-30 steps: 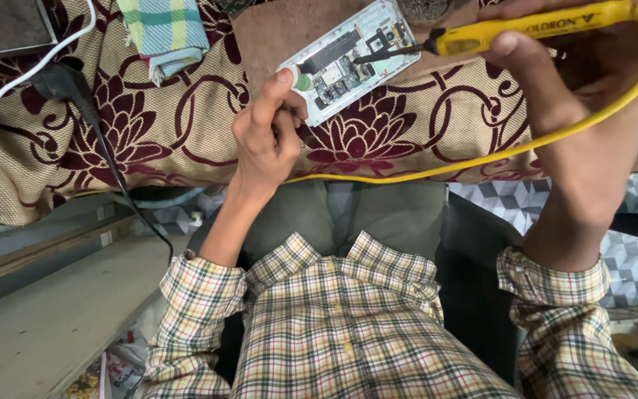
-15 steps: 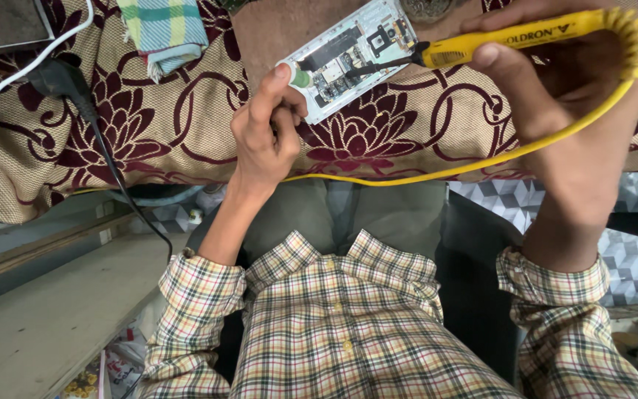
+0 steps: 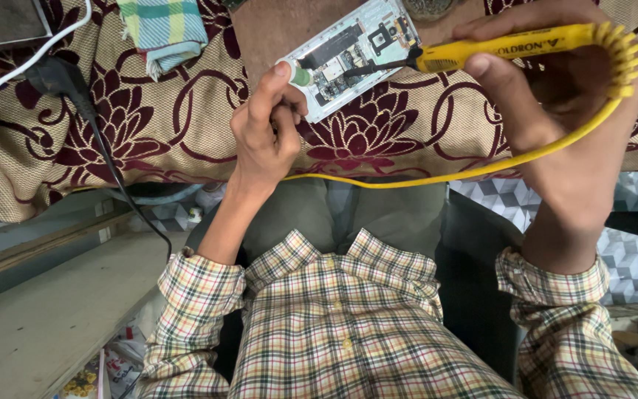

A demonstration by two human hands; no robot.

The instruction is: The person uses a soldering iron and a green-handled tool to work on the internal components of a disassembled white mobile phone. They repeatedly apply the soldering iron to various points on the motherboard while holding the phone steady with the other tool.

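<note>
My right hand (image 3: 555,111) hides much of the yellow soldering iron (image 3: 511,48). The top edge cuts off the open phone (image 3: 352,55), the checked cloth (image 3: 164,29) and a grey device (image 3: 1,18). The phone's parts are too small to tell.

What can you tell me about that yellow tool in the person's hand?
The soldering iron has a yellow plastic-looking handle with a ribbed collar at its rear and a thin dark metal tip. The right hand grips the handle, holding it nearly level. Its tip rests on the opened phone's circuit board. A yellow cord loops from the rear across the patterned cloth.
</note>
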